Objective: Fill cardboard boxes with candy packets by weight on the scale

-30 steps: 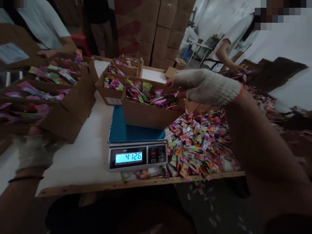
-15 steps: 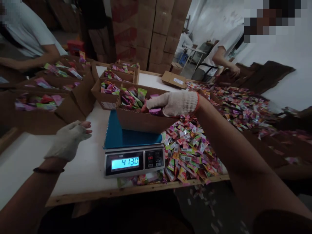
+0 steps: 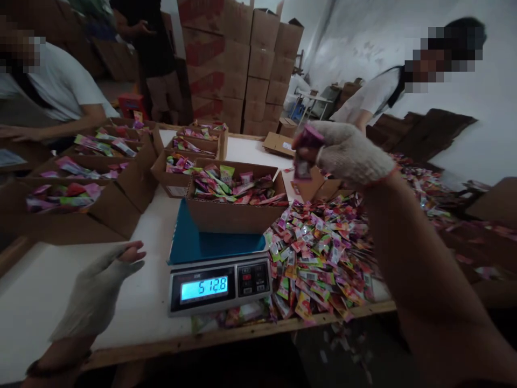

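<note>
A cardboard box (image 3: 236, 215) filled with small candy packets stands on the blue pan (image 3: 181, 242) of a digital scale (image 3: 220, 285), whose display reads 512.8. My right hand (image 3: 351, 151), in a pale knit glove with bare fingertips, is raised to the right of the box and grips purple packets (image 3: 309, 143). My left hand (image 3: 99, 285), gloved the same way, hovers over the white table left of the scale, fingers apart and holding nothing. A heap of loose packets (image 3: 319, 248) lies right of the scale.
More packet-filled boxes (image 3: 60, 215) line the left side, with others (image 3: 173, 178) behind the scale. A flattened carton (image 3: 277, 144) lies farther back. People stand at left (image 3: 72, 81), back (image 3: 149, 48) and right (image 3: 371, 99). Stacked cartons (image 3: 258, 70) rise behind the wooden-edged table (image 3: 181, 337).
My right hand has risen out of the box and moved right, now with purple packets in it. The reading went from 413.0 to 512.8. My left hand is lower in view.
</note>
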Available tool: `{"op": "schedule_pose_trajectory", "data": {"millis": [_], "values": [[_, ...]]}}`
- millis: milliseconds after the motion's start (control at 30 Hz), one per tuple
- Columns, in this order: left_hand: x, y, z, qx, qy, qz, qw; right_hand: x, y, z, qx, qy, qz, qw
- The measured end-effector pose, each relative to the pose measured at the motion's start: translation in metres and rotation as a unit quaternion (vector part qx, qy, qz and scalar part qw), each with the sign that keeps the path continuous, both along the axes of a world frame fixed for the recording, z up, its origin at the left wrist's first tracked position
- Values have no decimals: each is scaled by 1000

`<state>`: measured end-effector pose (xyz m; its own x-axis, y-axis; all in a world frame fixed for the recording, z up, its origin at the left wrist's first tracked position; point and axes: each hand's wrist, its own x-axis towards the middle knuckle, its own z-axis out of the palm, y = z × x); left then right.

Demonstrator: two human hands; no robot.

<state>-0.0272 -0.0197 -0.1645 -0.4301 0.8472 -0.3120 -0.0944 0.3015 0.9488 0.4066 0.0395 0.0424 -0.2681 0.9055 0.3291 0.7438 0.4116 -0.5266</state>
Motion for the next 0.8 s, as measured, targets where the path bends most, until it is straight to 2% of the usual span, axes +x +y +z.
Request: {"op": "schedule_pose_trajectory", "data": {"millis": [67,133,333,433,533,600,667,733,800], "values": [[-10,-16,-9,-22,-8,38,999,4,-8,12,18,-85,-37,996],[-16,-28,-16,-32,-13,60,998,-16,-6,13,27,-127,-55,990],[-12,-49,-17,-32,-6,39,999,-130,44,-19,-3,-236,-77,969],[-13,-55,-15,-29,7,34,999,-143,55,-26,2,-225,-72,972],[-17,-58,-15,-21,14,33,999,-115,42,-16,12,-126,-69,990],[-21,-55,-16,-12,7,31,999,-81,20,-2,24,-4,-93,995],[-22,-48,-14,-2,2,32,999,-41,-7,12,66,73,-129,987],[-21,-38,-5,9,4,33,999,-1,-34,22,121,42,-174,976],[-16,-27,12,35,9,24,999,30,-57,26,129,-53,-195,971]]}}
